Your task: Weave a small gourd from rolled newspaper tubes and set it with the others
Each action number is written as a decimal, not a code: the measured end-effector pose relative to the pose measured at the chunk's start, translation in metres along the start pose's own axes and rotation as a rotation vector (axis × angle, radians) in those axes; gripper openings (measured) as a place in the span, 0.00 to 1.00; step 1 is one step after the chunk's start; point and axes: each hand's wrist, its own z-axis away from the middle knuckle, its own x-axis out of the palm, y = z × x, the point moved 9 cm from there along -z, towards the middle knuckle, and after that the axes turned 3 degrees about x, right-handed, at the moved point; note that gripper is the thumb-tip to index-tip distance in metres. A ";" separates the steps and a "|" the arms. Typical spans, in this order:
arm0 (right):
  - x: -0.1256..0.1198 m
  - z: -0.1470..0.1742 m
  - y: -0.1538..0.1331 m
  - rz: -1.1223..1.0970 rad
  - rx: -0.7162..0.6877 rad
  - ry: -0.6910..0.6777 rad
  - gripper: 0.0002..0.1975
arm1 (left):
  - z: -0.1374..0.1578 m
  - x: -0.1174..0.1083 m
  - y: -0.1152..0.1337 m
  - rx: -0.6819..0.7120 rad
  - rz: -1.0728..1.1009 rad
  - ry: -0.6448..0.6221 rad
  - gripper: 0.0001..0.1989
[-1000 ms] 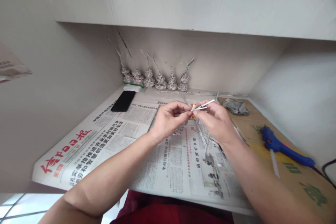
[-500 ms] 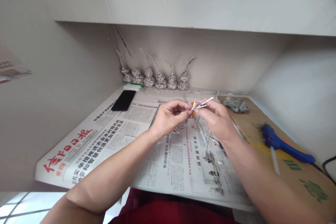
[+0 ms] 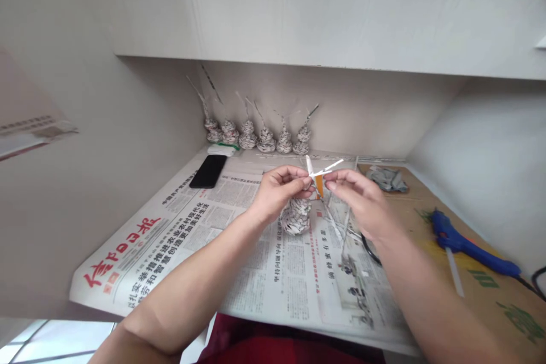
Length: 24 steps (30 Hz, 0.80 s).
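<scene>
My left hand is closed, with thumb and fingers pinching the narrow top of a woven paper gourd. The gourd's rounded body of rolled newsprint hangs below those fingers. White paper strips stick up and out from the pinch, one upright and others pointing right. Just right of them is my right hand, its fingers loosely curled and the thumb slightly apart from the forefinger. I see nothing held in it. Thin paper rods slant down between the hands, and an orange piece shows behind.
Newspaper covers the tabletop. Several woven paper gourds line the back wall. A black phone lies at left. On cardboard at right are a blue glue gun and a crumpled grey wad. An overhead panel hangs low.
My right hand has come away from the strips, slightly rightward. The strips have fanned wider, one now upright. More of the gourd shows under my left hand. The whole view has shifted a little.
</scene>
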 end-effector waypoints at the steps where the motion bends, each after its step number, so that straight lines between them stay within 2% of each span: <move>1: 0.001 0.002 0.004 0.024 0.012 -0.004 0.11 | 0.000 0.000 -0.001 -0.007 0.013 -0.001 0.15; 5: -0.007 0.008 0.020 0.157 0.004 0.051 0.12 | -0.002 -0.002 -0.004 -0.019 0.054 0.003 0.17; 11: -0.046 -0.002 0.048 0.515 -0.103 0.256 0.12 | -0.007 -0.014 0.001 0.044 0.033 0.048 0.18; 15: -0.061 -0.012 0.062 0.544 -0.129 0.291 0.11 | -0.010 -0.020 0.002 0.076 0.021 0.088 0.17; 24: -0.050 -0.007 0.055 0.638 -0.095 0.236 0.09 | -0.010 -0.022 0.006 0.110 -0.013 0.098 0.16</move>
